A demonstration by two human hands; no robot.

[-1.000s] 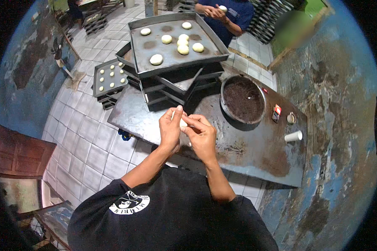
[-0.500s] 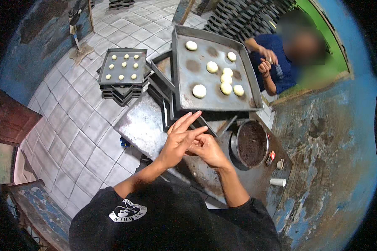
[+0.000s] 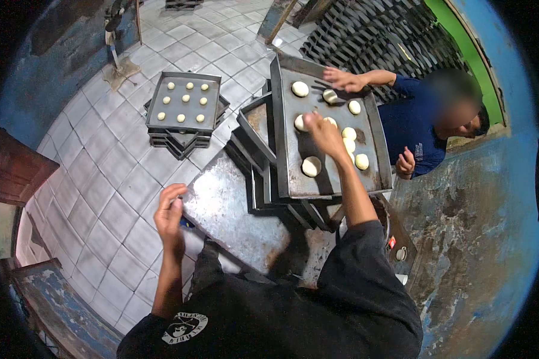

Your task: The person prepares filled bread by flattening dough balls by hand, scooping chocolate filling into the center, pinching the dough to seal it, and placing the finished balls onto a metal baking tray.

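Note:
My right hand [image 3: 326, 139] reaches over the big dark metal tray [image 3: 317, 192]. Its bent fingertips meet the edge of a pale dough ball [image 3: 299, 123] at the tray's left side; the full grip is hidden behind the hand. Several more round dough balls lie on this tray, one large one [image 3: 311, 166] near the front left corner. My left hand [image 3: 170, 215] hovers out to the left beside the metal tabletop, fingers loosely curved, thumb apart, with nothing visible in it. A co-worker's flat hand [image 3: 344, 79] hangs just above another dough ball [image 3: 330, 96] at the far side.
The big tray rests on a crooked stack of trays [image 3: 259, 157] on the metal table [image 3: 218, 206]. On the tiled floor to the left, a second tray stack carries a tray [image 3: 176, 112] with several dough balls. A co-worker [image 3: 410, 113] stands across, at right. A cup [image 3: 401, 253] sits far right.
My hands have parted, the right going up over the tray, the left out to the left. Additional dough balls show on the tray. The co-worker's hand has come over it; the view has shifted.

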